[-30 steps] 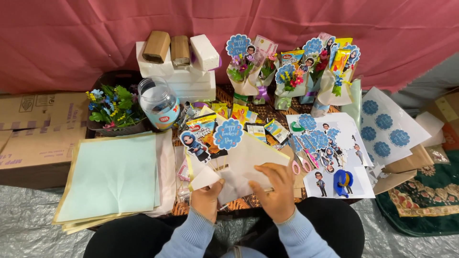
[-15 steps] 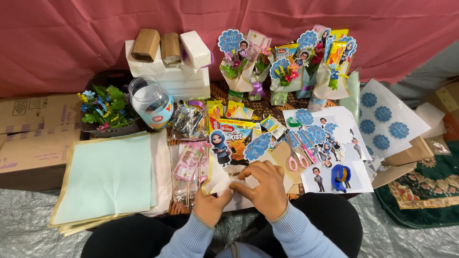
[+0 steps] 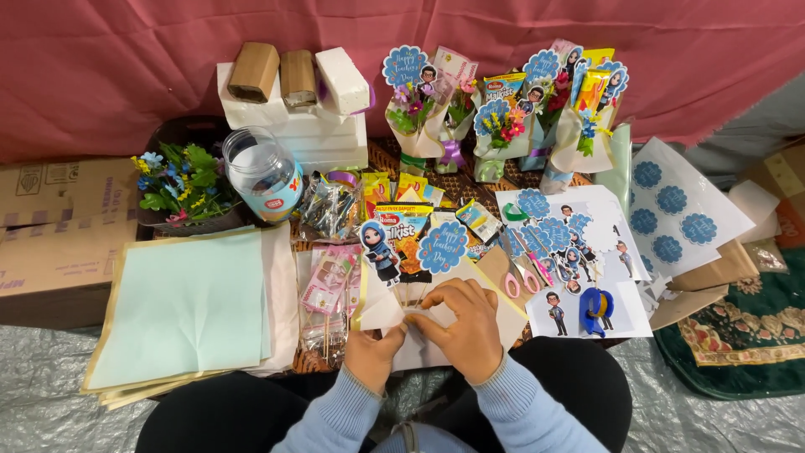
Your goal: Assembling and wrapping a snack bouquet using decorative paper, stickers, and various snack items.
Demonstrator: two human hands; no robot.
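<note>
A stack of paper sheets point(image 3: 180, 306) is laid at the left, with a jar point(image 3: 262, 174) behind it. Finished bouquets point(image 3: 503, 113) are lined up at the back. Sticker sheets point(image 3: 671, 205) are spread at the right, scissors point(image 3: 524, 277) beside them.

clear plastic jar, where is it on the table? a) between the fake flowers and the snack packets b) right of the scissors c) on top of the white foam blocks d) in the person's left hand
a: the clear plastic jar stands on the table with the fake flowers to its left and the snack packets to its right, apart from both hands.
</note>
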